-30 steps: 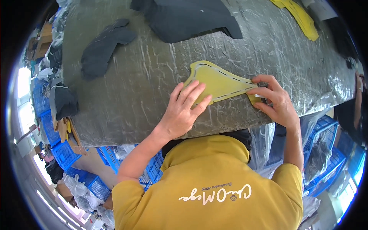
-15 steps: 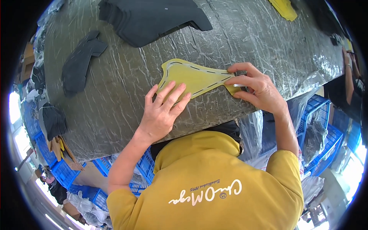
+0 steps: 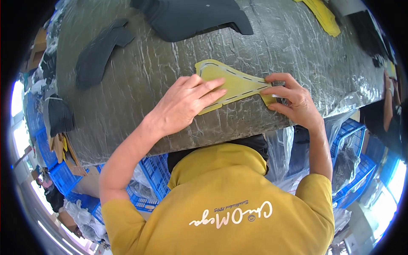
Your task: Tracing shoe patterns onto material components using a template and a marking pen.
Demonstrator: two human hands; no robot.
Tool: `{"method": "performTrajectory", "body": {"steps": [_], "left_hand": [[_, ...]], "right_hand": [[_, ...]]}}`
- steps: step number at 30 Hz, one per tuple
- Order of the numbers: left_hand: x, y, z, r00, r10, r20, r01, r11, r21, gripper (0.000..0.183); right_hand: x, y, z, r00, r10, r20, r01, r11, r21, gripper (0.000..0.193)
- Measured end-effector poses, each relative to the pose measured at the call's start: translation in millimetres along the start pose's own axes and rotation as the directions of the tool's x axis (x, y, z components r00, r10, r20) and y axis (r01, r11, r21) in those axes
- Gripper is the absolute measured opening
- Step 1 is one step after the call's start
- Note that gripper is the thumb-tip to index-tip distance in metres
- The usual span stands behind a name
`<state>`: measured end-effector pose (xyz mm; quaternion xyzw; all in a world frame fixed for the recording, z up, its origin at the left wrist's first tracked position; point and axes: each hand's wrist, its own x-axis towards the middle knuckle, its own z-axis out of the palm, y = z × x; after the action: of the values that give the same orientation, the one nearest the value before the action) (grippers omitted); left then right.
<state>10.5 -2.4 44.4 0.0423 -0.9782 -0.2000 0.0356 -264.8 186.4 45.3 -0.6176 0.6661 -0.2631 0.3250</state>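
A yellow, see-through template (image 3: 238,85) with dashed slots along its edges lies on the plastic-covered table (image 3: 140,97). It is broad at the left and tapers to the right. My left hand (image 3: 182,102) rests over its broad left end, fingers stretched out across the surface. At the narrow tip, my right hand (image 3: 299,100) has its fingers bent and gripping the end. A small yellow flap (image 3: 267,100) sticks out below that tip, by my right thumb. Whether something thin is also between the right fingers, I cannot tell.
Stacked dark grey cut pieces (image 3: 195,19) lie at the far side, with a smaller dark piece (image 3: 100,55) left of them. Yellow pieces (image 3: 323,17) sit far right. Blue crates (image 3: 157,176) stand below the near edge. Another person's arm (image 3: 387,102) shows at the right.
My left hand has turned and slid over the template's left end, its fingers now pointing right. In the picture, the template, my right hand and the table pieces sit slightly further right.
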Motion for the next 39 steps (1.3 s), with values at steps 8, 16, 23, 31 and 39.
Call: {"method": "performTrajectory", "body": {"steps": [8, 16, 23, 31, 39], "left_hand": [[-0.2, -5.1, 1.0, 0.998, 0.046, 0.033, -0.046, 0.999, 0.002, 0.054], [-1.0, -7.9, 3.6, 0.998, 0.059, 0.016, -0.059, 0.998, 0.004, 0.061], [-2.7, -6.9, 7.7, 1.0, 0.028, 0.007, -0.028, 1.0, -0.003, 0.066], [-2.8, -7.4, 6.8, 0.999, 0.048, 0.018, -0.048, 0.998, 0.026, 0.063], [1.6, -0.6, 0.2, 0.998, 0.049, 0.046, -0.052, 0.997, 0.065, 0.06]], "right_hand": [[19.1, -49.4, -2.3, 0.931, -0.011, -0.364, 0.005, 1.0, -0.015, 0.012], [35.3, -62.4, 62.7, 0.913, -0.332, -0.238, 0.34, 0.94, -0.007, 0.009], [41.4, -70.1, 77.7, 0.904, -0.378, -0.202, 0.366, 0.926, -0.094, 0.014], [35.5, -63.5, 59.3, 0.889, -0.409, -0.206, 0.365, 0.904, -0.221, 0.015], [24.3, -46.5, 46.5, 0.906, -0.356, -0.229, 0.31, 0.927, -0.213, 0.012]]}}
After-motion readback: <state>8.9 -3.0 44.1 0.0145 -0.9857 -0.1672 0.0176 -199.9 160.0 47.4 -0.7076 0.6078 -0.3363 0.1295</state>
